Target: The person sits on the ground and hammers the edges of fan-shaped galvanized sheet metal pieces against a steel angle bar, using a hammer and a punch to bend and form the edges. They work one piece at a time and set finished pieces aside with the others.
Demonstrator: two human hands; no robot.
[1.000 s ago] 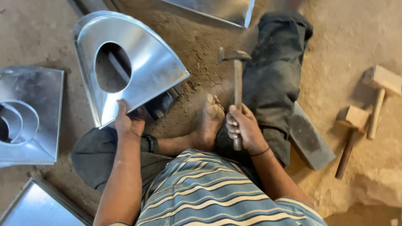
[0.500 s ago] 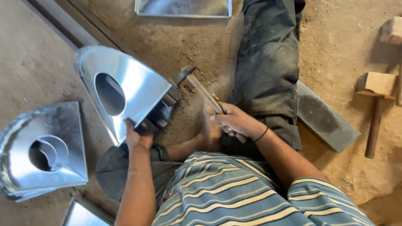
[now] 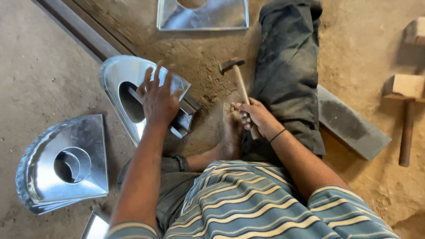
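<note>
The left hand (image 3: 158, 99) lay on a curved metal sheet (image 3: 128, 93) on the ground. Right of it, the right hand (image 3: 256, 118) gripped a hammer (image 3: 239, 82), beside a bare foot (image 3: 230, 132). A stack of sheets (image 3: 66, 166) lay at far left. A flat bar (image 3: 352, 121) and a mallet (image 3: 405, 110) lay at right.

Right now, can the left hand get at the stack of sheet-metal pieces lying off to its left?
Probably yes. The left hand rests on the curved sheet-metal piece, and only bare floor lies between it and the stack.
</note>
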